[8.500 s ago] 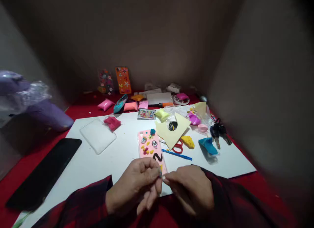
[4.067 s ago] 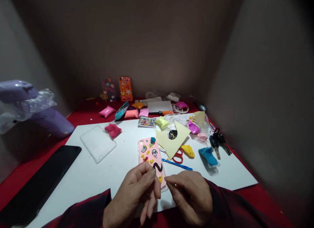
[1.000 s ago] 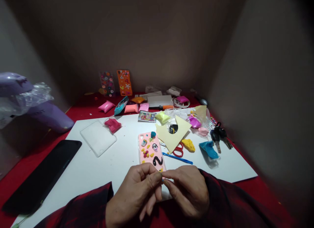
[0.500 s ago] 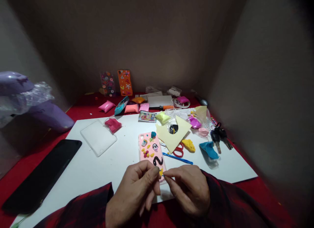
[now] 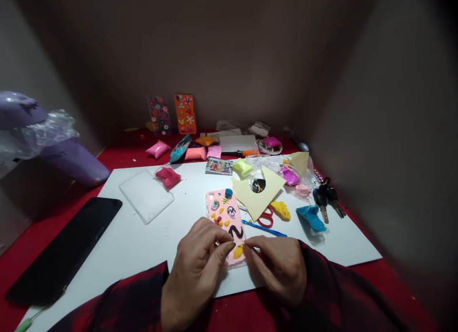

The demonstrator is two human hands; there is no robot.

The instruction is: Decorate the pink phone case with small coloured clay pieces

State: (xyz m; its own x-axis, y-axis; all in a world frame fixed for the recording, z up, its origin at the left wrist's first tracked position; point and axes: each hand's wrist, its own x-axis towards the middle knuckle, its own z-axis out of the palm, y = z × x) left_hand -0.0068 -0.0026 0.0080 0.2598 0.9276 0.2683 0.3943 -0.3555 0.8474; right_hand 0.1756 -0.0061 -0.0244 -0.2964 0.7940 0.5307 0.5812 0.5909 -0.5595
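Note:
A pink phone case (image 5: 212, 199) lies on the white board, decorated with small clay pieces. Among them are a black wavy strip (image 5: 236, 232), a teal lump (image 5: 228, 193) and a yellow leaf-like piece (image 5: 238, 251) at its lower end. My left hand (image 5: 200, 267) is closed over the case's lower left side, thumb and forefinger pinched beside the yellow piece. Across from it, my right hand (image 5: 279, 267) pinches at the case's right edge, fingertips by the same piece. Whatever either pinch holds is too small to make out.
A blue pen-like tool (image 5: 266, 228), red-handled scissors (image 5: 265, 217), cut cream paper (image 5: 257, 203) and yellow clay (image 5: 281, 210) lie right of the case. Keys (image 5: 324, 201) sit farther right. A clear case (image 5: 146, 196) and a black phone (image 5: 67, 248) lie left.
The view has shifted slightly. My fingertips have moved apart a little and up along the case, so more of the yellow piece shows between them.

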